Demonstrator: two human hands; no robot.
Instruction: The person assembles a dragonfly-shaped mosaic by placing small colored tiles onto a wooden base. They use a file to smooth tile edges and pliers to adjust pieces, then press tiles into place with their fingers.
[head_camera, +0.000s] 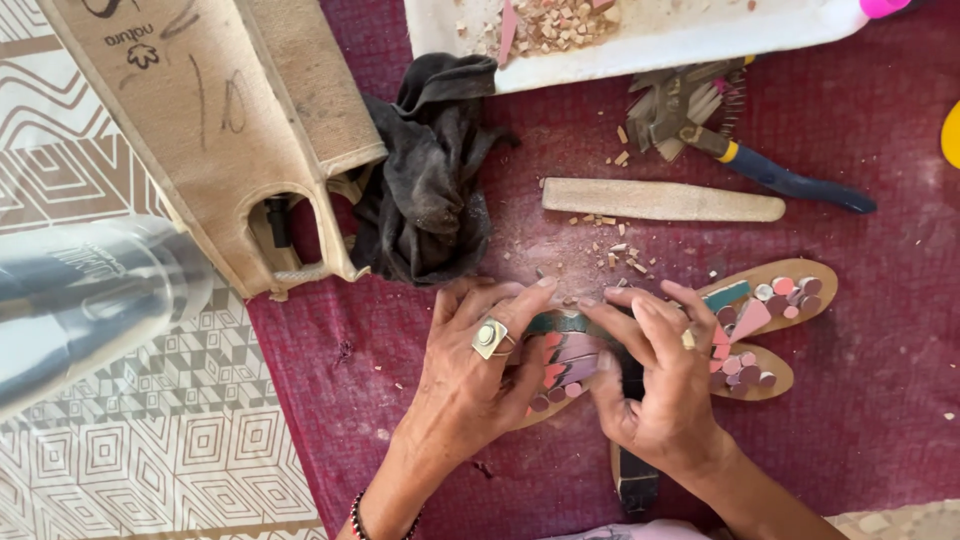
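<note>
A flat wooden cut-out with leaf-shaped wings (765, 300), covered in pink, red and teal mosaic tiles, lies on a maroon cloth (880, 400). My left hand (475, 375), wearing a large ring, presses on the left wing (562, 365) with its fingers over the tiles. My right hand (655, 375) rests on the middle of the piece, fingertips meeting the left hand's at a teal tile (570, 322). A dark stem of the piece (635, 480) sticks out below my right wrist. The right wings show fully beside my right hand.
A dark rag (430, 170) lies just above my hands. Behind it are a wooden stick (660, 200), blue-handled tile nippers (740, 150) and a white tray of tile chips (640, 40). A wooden house shape (220, 130) and a blurred clear bottle (80, 300) sit left.
</note>
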